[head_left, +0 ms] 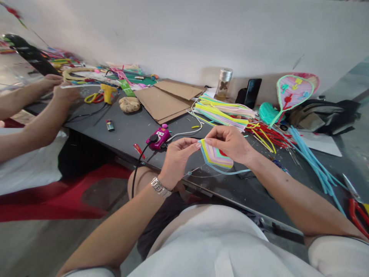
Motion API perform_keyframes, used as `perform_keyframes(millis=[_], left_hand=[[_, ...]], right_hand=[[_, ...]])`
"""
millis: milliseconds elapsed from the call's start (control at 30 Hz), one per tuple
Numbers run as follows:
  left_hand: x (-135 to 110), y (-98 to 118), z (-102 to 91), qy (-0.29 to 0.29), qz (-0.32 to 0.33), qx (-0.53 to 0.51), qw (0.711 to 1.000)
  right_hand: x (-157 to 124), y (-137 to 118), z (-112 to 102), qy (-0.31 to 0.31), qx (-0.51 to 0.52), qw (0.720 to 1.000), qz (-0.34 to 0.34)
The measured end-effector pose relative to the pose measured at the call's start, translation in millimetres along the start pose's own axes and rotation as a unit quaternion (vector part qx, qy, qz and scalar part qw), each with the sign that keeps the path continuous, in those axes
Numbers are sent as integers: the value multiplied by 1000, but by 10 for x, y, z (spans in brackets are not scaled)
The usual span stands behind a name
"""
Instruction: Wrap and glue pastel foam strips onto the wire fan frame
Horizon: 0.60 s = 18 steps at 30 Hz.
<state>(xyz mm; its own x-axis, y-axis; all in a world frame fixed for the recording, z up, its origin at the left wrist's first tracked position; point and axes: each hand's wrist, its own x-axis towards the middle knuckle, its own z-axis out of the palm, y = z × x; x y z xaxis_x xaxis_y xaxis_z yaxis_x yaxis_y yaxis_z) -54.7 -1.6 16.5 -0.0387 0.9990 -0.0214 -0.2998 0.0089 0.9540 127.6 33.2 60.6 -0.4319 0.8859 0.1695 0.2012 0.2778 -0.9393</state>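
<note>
A striped, angular craft piece [215, 157] made of pipe cleaners, in yellow, pink, lilac and mint with a red centre, is held above the table's front edge. My left hand [177, 159] pinches its upper left corner together with a light blue pipe cleaner [229, 172]. That blue strip runs along the lower left edge, and its loose end trails to the right under my wrist. My right hand [232, 143] is closed on the top edge of the piece, thumb in front, covering part of it. Both sets of fingertips nearly meet at the corner.
Behind my hands lie bundled pipe cleaners [221, 111], cardboard sheets [170, 98] and a purple power socket [158, 138] with cables. Blue pipe cleaners [314, 161] and red-handled scissors [356, 207] are on the right. At left, a co-worker's hands [65, 92] work near a yellow glue gun [108, 93].
</note>
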Motion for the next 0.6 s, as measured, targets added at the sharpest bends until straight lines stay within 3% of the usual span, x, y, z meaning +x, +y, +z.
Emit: perform_keyframes(millis=[167, 233, 300, 367, 467, 533, 600], left_hand=[[-54, 131, 51, 2, 4, -5, 1000], [-60, 217, 94, 0, 45, -8, 999], [-62, 309, 135, 13, 130, 18, 991], [-77, 381, 154, 38, 257, 91, 961], [-150, 371, 93, 85, 440, 231, 864], [-240, 241, -18, 96, 500, 307, 804], [-360, 16, -172, 80, 505, 366, 777]], right_hand=[[-11, -164, -16, 9, -60, 997, -49], [-20, -317, -41, 19, -108, 990, -87], [-53, -502, -73, 29, -185, 970, -153], [-122, -658, -97, 38, -287, 928, -237], [-290, -682, -69, 49, -439, 828, -345], [-427, -513, 16, 53, -497, 766, -404], [-572, -234, 161, 54, -512, 734, -442]])
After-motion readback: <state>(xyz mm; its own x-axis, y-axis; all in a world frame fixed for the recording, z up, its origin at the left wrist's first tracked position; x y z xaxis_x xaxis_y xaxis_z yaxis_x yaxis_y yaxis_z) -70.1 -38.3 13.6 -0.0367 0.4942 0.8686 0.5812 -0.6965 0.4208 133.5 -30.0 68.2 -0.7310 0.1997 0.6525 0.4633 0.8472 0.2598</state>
